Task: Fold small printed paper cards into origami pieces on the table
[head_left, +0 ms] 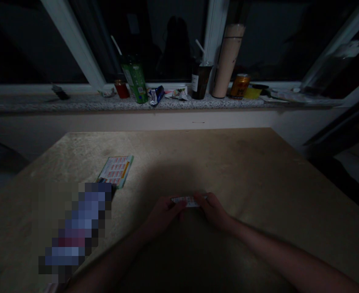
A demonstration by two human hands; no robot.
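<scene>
My left hand (163,213) and my right hand (213,209) meet low over the middle of a pale wooden table (259,179). Between their fingertips they pinch a small white paper strip (188,200) with print on it, one hand at each end. The strip is held flat just above the tabletop. A printed card (116,171) with red squares and a green edge lies on the table to the left of my hands. The scene is dim.
A blurred-out object (77,228) lies at the table's left front. Behind the table a stone window sill (75,103) carries a green bottle (135,79), a dark cup with a straw (200,79), a tall beige flask (228,61), an orange can (239,86) and wrappers.
</scene>
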